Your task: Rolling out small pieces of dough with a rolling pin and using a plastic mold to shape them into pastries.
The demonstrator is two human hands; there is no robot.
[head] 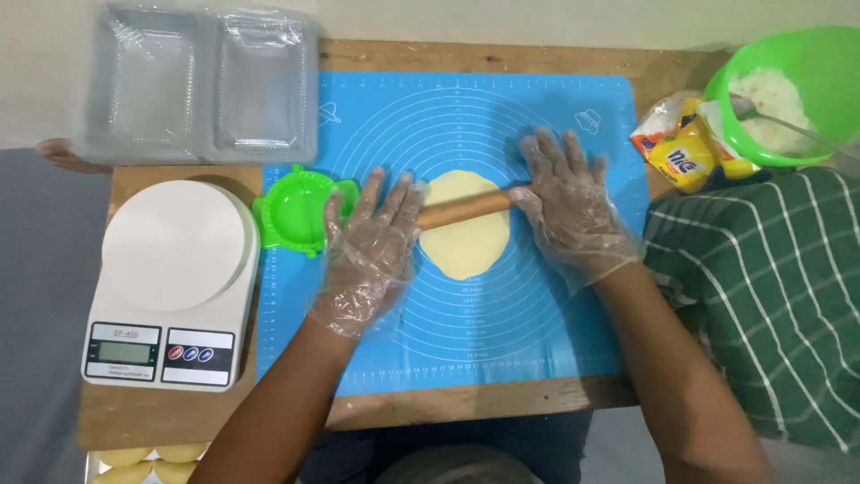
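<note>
Surface (466, 408) of wood, carrying a blue mat (537, 305) with ring markings. Scale (175, 278), white, left of mat; clear trays (197, 85) behind it. Green bowl (806, 63) at far right, yellow packet (685, 157) beside it. Green press (296, 211) on the mat's left edge, just beside the left hand (367, 251). Dough (466, 237), pale flat oval, at mat centre. Pin (466, 209), wooden, lies across the dough's upper half, long axis left to right, right end tilted slightly away. Both hands gloved, fingers flat and spread, not curled round anything: left palm presses the pin's left end, right hand (569, 206) its right end. Pin lies between the hands, equally near each.
</note>
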